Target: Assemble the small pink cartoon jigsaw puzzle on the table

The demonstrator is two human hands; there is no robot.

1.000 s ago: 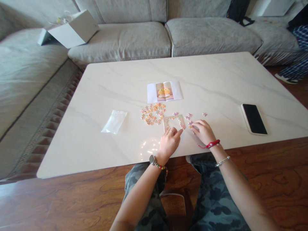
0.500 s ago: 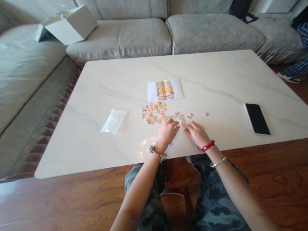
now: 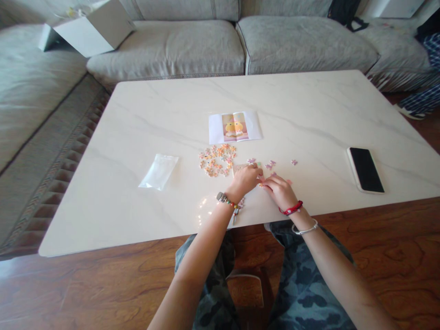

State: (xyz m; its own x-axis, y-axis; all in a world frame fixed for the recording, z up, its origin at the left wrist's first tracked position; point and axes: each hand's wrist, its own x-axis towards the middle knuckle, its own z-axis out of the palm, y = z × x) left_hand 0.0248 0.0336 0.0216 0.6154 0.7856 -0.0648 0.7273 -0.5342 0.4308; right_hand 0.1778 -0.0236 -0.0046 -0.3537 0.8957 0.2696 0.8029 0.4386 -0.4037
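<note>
- Right hand (image 3: 280, 192): thumb and fingertips pinched together, apparently on a small orange piece (image 3: 260, 185).
- Left hand (image 3: 244, 180): fingers curled over the frame (image 3: 238, 168); cannot tell whether they grip.
- Step, by judgement: fitting a piece at the frame's right side; next move calls for fine alignment, light pressure.
- Pile (image 3: 215, 162) left of frame.
- Sheet (image 3: 235, 127) beyond, picture up.

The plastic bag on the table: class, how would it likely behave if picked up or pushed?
The plastic bag looks creased, so probably floppy. It lies low and looks translucent, suggesting little weight. The glossy table may let it slide.
</note>
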